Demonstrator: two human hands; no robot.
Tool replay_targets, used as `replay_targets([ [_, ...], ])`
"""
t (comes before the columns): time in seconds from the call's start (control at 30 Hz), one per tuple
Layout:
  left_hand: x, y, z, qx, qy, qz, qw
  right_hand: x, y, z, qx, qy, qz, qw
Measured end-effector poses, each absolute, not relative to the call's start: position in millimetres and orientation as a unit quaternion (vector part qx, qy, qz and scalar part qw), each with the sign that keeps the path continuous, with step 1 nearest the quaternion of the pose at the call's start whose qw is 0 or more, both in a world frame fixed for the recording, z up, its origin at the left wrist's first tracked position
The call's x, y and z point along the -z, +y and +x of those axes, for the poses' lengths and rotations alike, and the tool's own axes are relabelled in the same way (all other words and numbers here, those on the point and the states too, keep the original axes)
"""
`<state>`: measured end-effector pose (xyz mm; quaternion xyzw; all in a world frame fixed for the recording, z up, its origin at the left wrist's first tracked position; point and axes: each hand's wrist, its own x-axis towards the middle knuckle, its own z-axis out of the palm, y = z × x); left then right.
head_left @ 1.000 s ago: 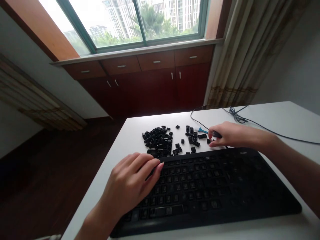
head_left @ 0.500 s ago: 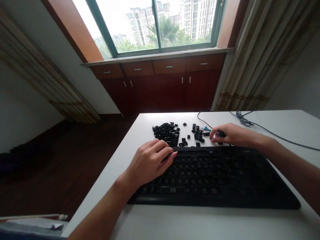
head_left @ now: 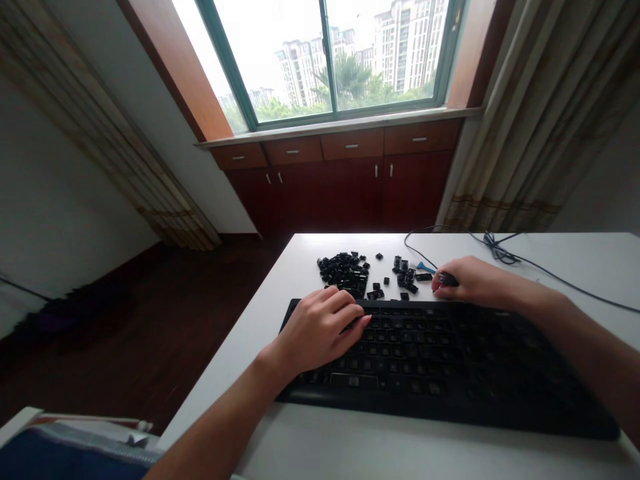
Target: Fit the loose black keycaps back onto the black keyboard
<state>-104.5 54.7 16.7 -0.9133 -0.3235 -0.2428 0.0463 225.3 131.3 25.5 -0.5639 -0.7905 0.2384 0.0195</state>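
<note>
A black keyboard (head_left: 400, 383) lies on the white table, its keycaps looking largely bare or removed in places. Over its far left edge my left hand (head_left: 325, 327) curls its fingers, with the thumb on top of the keys; its grip is on the keyboard. Beyond the far edge, my right hand (head_left: 467, 280) is closed around a small black rounded object (head_left: 449, 279), whose kind I cannot make out. A heap of black keycaps (head_left: 345, 270) lies behind my left hand. Several more loose keycaps (head_left: 406, 277) and a small blue tool (head_left: 425, 267) lie near my right fingertips.
A black cable (head_left: 555, 270) runs across the back right of the white table (head_left: 280, 437), bunched partway. Past the table stand red-brown cabinets (head_left: 330, 190) under a window. A blue cloth item (head_left: 65, 457) is at the lower left.
The whole scene has shifted right and slightly down as the head turned. Both hands keep nearly the same places relative to the keyboard; the right still grips the black object.
</note>
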Motion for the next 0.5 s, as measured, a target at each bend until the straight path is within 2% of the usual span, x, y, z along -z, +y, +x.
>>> replay_targets([
  [0.23, -22, 66, -102, 0.279, -0.358, -0.891, 0.002, -34, 147, 216, -0.279, -0.799, -0.533, 0.007],
  [0.5, -35, 79, -76, 0.295, -0.337, -0.894, -0.005, -32, 142, 217, -0.29, -0.804, -0.517, 0.045],
])
